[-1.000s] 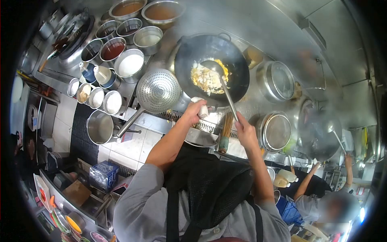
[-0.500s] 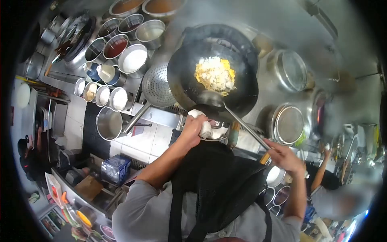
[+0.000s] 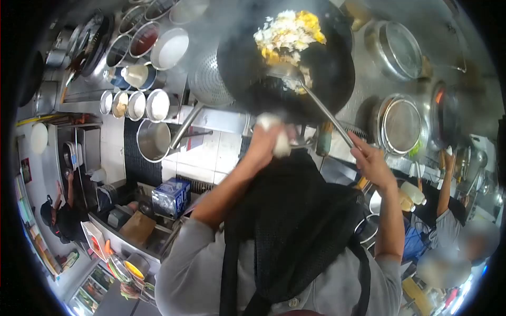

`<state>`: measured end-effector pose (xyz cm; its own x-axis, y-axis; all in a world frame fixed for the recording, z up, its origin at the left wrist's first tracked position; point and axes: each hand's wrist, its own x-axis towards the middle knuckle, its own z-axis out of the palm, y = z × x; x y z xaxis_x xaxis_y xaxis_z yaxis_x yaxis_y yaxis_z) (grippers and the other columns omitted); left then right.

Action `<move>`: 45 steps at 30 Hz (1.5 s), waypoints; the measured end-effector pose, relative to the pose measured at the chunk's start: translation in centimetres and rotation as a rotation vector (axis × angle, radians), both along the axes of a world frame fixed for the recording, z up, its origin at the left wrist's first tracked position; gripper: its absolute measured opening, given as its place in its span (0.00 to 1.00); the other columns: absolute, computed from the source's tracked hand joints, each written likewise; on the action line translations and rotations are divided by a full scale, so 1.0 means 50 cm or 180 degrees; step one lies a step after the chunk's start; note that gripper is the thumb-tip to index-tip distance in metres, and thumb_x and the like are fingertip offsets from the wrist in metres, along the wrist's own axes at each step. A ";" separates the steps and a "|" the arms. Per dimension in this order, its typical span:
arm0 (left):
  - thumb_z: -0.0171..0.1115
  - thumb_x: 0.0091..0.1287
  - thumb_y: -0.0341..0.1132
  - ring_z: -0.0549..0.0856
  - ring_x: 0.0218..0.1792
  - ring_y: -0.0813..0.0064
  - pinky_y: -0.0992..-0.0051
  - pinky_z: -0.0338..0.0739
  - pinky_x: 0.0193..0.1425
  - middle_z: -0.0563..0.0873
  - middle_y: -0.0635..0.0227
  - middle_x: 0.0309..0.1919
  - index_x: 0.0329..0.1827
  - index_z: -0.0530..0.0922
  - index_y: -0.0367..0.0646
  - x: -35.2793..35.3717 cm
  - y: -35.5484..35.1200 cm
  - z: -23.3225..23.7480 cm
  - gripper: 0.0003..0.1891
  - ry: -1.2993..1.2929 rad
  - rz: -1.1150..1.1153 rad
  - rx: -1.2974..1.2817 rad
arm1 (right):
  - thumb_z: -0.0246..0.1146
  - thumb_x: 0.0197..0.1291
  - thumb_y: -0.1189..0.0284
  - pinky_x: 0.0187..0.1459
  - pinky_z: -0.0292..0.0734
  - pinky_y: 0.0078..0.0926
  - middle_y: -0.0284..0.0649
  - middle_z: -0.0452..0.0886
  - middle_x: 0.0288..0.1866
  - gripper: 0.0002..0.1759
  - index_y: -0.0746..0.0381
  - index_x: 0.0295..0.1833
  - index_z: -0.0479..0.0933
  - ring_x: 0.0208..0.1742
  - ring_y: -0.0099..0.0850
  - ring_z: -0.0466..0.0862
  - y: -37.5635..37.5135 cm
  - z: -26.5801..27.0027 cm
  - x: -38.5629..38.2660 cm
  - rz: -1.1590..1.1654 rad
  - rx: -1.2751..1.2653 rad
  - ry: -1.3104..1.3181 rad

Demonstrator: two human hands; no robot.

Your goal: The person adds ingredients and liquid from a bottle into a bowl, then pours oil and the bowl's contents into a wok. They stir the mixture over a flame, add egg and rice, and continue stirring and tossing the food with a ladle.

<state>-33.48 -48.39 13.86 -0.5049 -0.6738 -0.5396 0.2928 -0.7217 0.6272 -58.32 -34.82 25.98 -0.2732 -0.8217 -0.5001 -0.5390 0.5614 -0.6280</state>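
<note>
A large dark wok [image 3: 334, 63] holds white rice with yellow egg [image 3: 290, 34], the bulk of it toward the far side. My right hand [image 3: 373, 164] is closed round the long handle of a metal ladle [image 3: 328, 113]. The bowl of that ladle lies at the near edge of the food, with a smaller clump of rice beside it. My left hand [image 3: 263, 145] grips a folded white cloth [image 3: 282, 142] at the near rim of the wok. Whatever the cloth covers there is hidden.
Left of the wok lie a perforated strainer [image 3: 208, 81], a metal pot [image 3: 153, 139] and several seasoning containers [image 3: 169, 50]. Round sieves [image 3: 403, 126] stand on the right. Co-workers are at the far left [image 3: 66, 216] and right [image 3: 448, 221].
The rice and egg have spread, and a small clump has split off toward me. The ladle has moved into the food's near edge. The whole view has shifted, with the wok now higher.
</note>
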 end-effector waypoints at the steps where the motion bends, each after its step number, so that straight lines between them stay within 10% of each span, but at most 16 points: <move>1: 0.58 0.68 0.27 0.88 0.38 0.68 0.70 0.85 0.42 0.85 0.58 0.41 0.49 0.74 0.33 -0.023 -0.041 0.013 0.10 -0.0034 0.0165 0.0156 | 0.59 0.72 0.69 0.29 0.66 0.19 0.29 0.70 0.23 0.26 0.53 0.74 0.68 0.24 0.17 0.67 0.003 0.021 0.009 -0.0135 0.0277 -0.0448; 6: 0.56 0.66 0.24 0.88 0.41 0.63 0.68 0.86 0.41 0.83 0.55 0.46 0.56 0.71 0.35 -0.019 -0.028 -0.059 0.15 0.0230 0.0190 0.0022 | 0.55 0.75 0.69 0.18 0.59 0.16 0.25 0.63 0.21 0.25 0.53 0.75 0.66 0.18 0.14 0.63 0.003 0.086 -0.006 -0.0409 0.0584 -0.0861; 9: 0.56 0.64 0.21 0.87 0.46 0.62 0.66 0.87 0.43 0.81 0.55 0.50 0.62 0.69 0.39 0.036 0.017 0.052 0.22 0.0204 -0.0004 -0.0163 | 0.56 0.75 0.63 0.18 0.60 0.15 0.24 0.66 0.19 0.25 0.52 0.74 0.68 0.16 0.14 0.64 0.047 0.159 -0.070 -0.0215 0.1253 -0.1150; 11: 0.55 0.65 0.23 0.87 0.36 0.67 0.69 0.84 0.33 0.83 0.60 0.38 0.54 0.71 0.38 0.026 -0.012 0.044 0.15 -0.0056 0.0014 0.0102 | 0.57 0.74 0.62 0.18 0.60 0.16 0.23 0.65 0.19 0.25 0.50 0.74 0.69 0.16 0.13 0.63 0.071 0.129 -0.111 0.0082 0.0971 -0.0900; 13: 0.56 0.65 0.25 0.87 0.36 0.65 0.67 0.84 0.35 0.85 0.55 0.39 0.49 0.73 0.33 -0.018 -0.084 0.046 0.10 0.0182 0.0135 0.0071 | 0.57 0.73 0.62 0.24 0.71 0.23 0.32 0.78 0.24 0.25 0.52 0.73 0.69 0.20 0.20 0.73 -0.023 0.145 -0.065 -0.0120 0.0960 -0.0607; 15: 0.56 0.68 0.28 0.87 0.32 0.65 0.67 0.82 0.33 0.86 0.57 0.33 0.46 0.73 0.33 -0.064 -0.106 0.017 0.08 -0.0121 0.0068 0.0277 | 0.57 0.72 0.64 0.38 0.80 0.34 0.50 0.87 0.41 0.26 0.55 0.73 0.68 0.32 0.39 0.86 -0.061 -0.034 -0.089 0.0961 -0.0840 0.0529; 19: 0.57 0.66 0.23 0.86 0.36 0.67 0.69 0.84 0.41 0.84 0.59 0.37 0.47 0.73 0.34 -0.023 0.018 -0.154 0.08 -0.0094 -0.0327 -0.0425 | 0.59 0.71 0.67 0.52 0.78 0.41 0.61 0.79 0.54 0.25 0.56 0.72 0.69 0.52 0.58 0.81 -0.090 -0.165 -0.036 0.0143 -0.1216 0.0900; 21: 0.58 0.65 0.23 0.86 0.36 0.70 0.72 0.83 0.40 0.84 0.59 0.40 0.51 0.73 0.37 -0.002 0.026 -0.112 0.13 0.0029 -0.0102 -0.0442 | 0.60 0.70 0.70 0.41 0.80 0.37 0.55 0.85 0.43 0.26 0.56 0.72 0.69 0.39 0.47 0.88 -0.068 -0.181 -0.021 0.0177 -0.1957 0.0976; 23: 0.57 0.65 0.24 0.86 0.36 0.69 0.72 0.83 0.38 0.84 0.60 0.38 0.50 0.73 0.37 -0.025 -0.021 -0.050 0.11 -0.0194 0.0212 -0.0374 | 0.60 0.71 0.69 0.31 0.75 0.26 0.40 0.80 0.28 0.26 0.55 0.73 0.69 0.25 0.25 0.78 -0.044 -0.116 0.009 -0.0522 -0.0968 0.0177; 27: 0.53 0.65 0.24 0.87 0.35 0.67 0.70 0.83 0.35 0.85 0.60 0.37 0.47 0.72 0.37 -0.099 -0.184 -0.091 0.09 0.0046 0.0214 -0.0056 | 0.60 0.71 0.71 0.26 0.66 0.18 0.29 0.69 0.24 0.26 0.57 0.73 0.69 0.24 0.16 0.65 -0.065 -0.014 0.046 -0.1008 -0.0907 -0.0374; 29: 0.52 0.64 0.22 0.87 0.34 0.67 0.69 0.82 0.34 0.83 0.60 0.38 0.48 0.72 0.35 -0.126 -0.220 -0.134 0.10 0.0120 0.0170 0.0063 | 0.59 0.71 0.71 0.28 0.71 0.25 0.33 0.76 0.24 0.26 0.58 0.73 0.69 0.24 0.20 0.74 -0.089 0.001 0.042 -0.0921 -0.0989 0.0138; 30: 0.51 0.64 0.21 0.87 0.35 0.66 0.68 0.83 0.32 0.82 0.58 0.38 0.48 0.71 0.35 -0.138 -0.220 -0.164 0.10 0.0190 0.0239 -0.0058 | 0.59 0.70 0.71 0.34 0.77 0.37 0.49 0.86 0.33 0.25 0.58 0.72 0.69 0.30 0.40 0.86 -0.098 -0.087 -0.004 -0.0049 -0.2298 0.1123; 31: 0.50 0.64 0.20 0.87 0.36 0.65 0.67 0.84 0.31 0.81 0.57 0.39 0.48 0.71 0.34 -0.147 -0.224 -0.176 0.10 0.0250 0.0281 -0.0186 | 0.59 0.69 0.70 0.43 0.78 0.47 0.62 0.83 0.43 0.25 0.57 0.71 0.70 0.43 0.58 0.85 -0.116 -0.076 0.008 -0.0218 -0.1786 0.1193; 45: 0.56 0.62 0.22 0.87 0.36 0.65 0.67 0.84 0.37 0.82 0.58 0.40 0.50 0.69 0.34 -0.146 -0.225 -0.166 0.13 0.0046 0.0095 -0.0133 | 0.59 0.68 0.70 0.42 0.77 0.49 0.64 0.81 0.39 0.23 0.58 0.68 0.73 0.42 0.60 0.83 -0.080 -0.095 0.031 -0.0024 -0.0644 0.1407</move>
